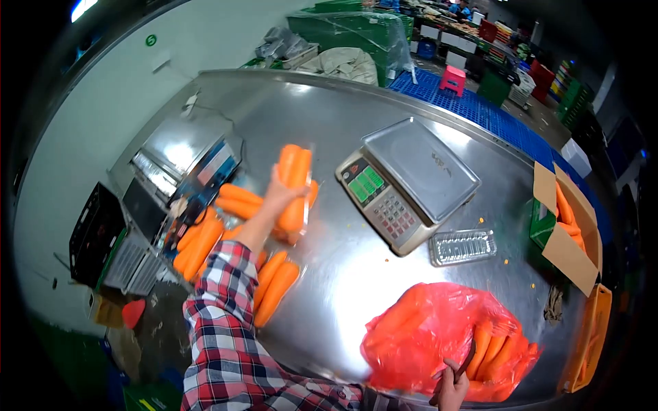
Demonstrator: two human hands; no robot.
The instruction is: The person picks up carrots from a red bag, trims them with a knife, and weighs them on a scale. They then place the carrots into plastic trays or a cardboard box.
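Note:
My left hand (279, 194) is closed round a clear tray of carrots (295, 168), over the left half of the steel table. Beneath and beside it lie more carrots (277, 284), some in clear trays. At the lower right, my right hand (450, 389) grips a slim dark tool (468, 357), curved and knife-like; its exact kind is hard to tell. That hand is at the near edge of a red plastic bag (411, 329) with whole carrots (490, 349) showing at its opening.
A digital scale (421, 175) with a bare pan stands mid-table. Close by sits an empty clear tray (463, 247). An open carton (579, 264) of carrots and an orange crate (591, 335) are at the right. A metal machine (185, 154) stands at the left.

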